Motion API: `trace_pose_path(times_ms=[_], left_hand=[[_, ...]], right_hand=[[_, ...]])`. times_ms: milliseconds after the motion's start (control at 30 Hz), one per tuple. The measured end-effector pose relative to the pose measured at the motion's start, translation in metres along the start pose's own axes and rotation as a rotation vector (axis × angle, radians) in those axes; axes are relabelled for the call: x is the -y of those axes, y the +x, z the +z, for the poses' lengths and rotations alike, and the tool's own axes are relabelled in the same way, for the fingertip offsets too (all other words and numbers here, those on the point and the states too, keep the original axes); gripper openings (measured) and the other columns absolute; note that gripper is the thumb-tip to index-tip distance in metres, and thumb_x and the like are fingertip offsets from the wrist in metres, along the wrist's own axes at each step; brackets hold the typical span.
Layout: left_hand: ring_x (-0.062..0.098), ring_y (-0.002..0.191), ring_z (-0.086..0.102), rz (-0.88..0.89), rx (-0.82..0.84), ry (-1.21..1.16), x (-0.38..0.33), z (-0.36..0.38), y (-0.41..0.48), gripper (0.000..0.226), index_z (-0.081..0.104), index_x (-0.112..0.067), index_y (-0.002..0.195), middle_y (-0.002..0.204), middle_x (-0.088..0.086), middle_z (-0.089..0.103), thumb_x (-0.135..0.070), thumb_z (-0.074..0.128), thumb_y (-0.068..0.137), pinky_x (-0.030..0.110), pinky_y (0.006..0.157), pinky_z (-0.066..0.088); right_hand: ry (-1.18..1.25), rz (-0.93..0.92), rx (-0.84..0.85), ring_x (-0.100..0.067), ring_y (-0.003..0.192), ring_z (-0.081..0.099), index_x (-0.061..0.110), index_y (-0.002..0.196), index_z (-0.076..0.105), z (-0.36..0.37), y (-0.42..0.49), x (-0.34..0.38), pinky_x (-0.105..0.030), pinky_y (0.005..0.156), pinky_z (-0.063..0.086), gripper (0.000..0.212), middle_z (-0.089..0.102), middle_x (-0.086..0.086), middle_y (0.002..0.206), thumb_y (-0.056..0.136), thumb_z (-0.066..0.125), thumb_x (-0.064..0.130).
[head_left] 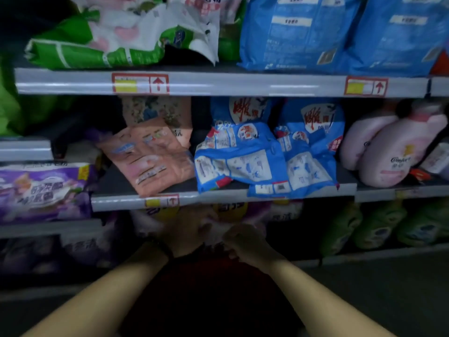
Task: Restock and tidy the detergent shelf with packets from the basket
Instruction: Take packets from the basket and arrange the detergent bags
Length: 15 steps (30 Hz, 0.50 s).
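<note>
Both of my hands reach under the middle shelf [218, 194]. My left hand [187, 229] and my right hand [245, 242] grip the pale top edge of a purple and white detergent packet [218, 228] in the dim space below. The picture is blurred there, so the packet's shape is unclear. On the middle shelf lie a pink packet [150, 159] and several blue packets [262, 161], slumped forward over the edge. A dark red basket [213, 300] sits low between my forearms.
Green and white bags [102, 42] and big blue bags [340, 32] fill the top shelf. Pink softener pouches [388, 147] lie at the right, purple packets [43, 190] at the left, green pouches [379, 224] at lower right. Grey floor shows at the bottom right.
</note>
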<state>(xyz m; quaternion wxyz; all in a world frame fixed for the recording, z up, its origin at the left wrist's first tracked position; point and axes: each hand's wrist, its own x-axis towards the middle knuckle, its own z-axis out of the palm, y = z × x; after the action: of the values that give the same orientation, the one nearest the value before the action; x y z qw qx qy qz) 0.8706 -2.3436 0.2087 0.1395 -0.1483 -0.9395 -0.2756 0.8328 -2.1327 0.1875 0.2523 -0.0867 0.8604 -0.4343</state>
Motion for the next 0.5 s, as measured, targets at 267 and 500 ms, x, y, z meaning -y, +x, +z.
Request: trace_pose_path(times_ms=[267, 500], left_hand=[[0.003, 0.106, 0.064, -0.494, 0.383, -0.051, 0.025, 0.068, -0.167, 0.021, 0.064, -0.045, 0.105, 0.109, -0.022, 0.064, -0.026, 0.059, 0.099, 0.016, 0.087, 0.044], [0.016, 0.117, 0.063, -0.612, 0.488, -0.093, 0.016, 0.105, -0.194, 0.028, 0.068, -0.021, 0.126, 0.128, -0.002, 0.068, -0.018, 0.048, 0.108, 0.024, 0.094, 0.048]], right_hand=[[-0.184, 0.022, 0.188, -0.012, 0.096, 0.065, 0.033, 0.086, 0.069, 0.087, -0.037, -0.066, -0.022, 0.074, 0.046, 0.010, 0.069, 0.006, 0.102, 0.096, 0.066, 0.031], [-0.497, 0.198, 0.361, -0.015, 0.113, 0.058, 0.029, 0.144, 0.058, 0.144, -0.073, -0.150, -0.027, 0.091, 0.051, 0.041, 0.060, 0.000, 0.139, 0.105, 0.056, 0.042]])
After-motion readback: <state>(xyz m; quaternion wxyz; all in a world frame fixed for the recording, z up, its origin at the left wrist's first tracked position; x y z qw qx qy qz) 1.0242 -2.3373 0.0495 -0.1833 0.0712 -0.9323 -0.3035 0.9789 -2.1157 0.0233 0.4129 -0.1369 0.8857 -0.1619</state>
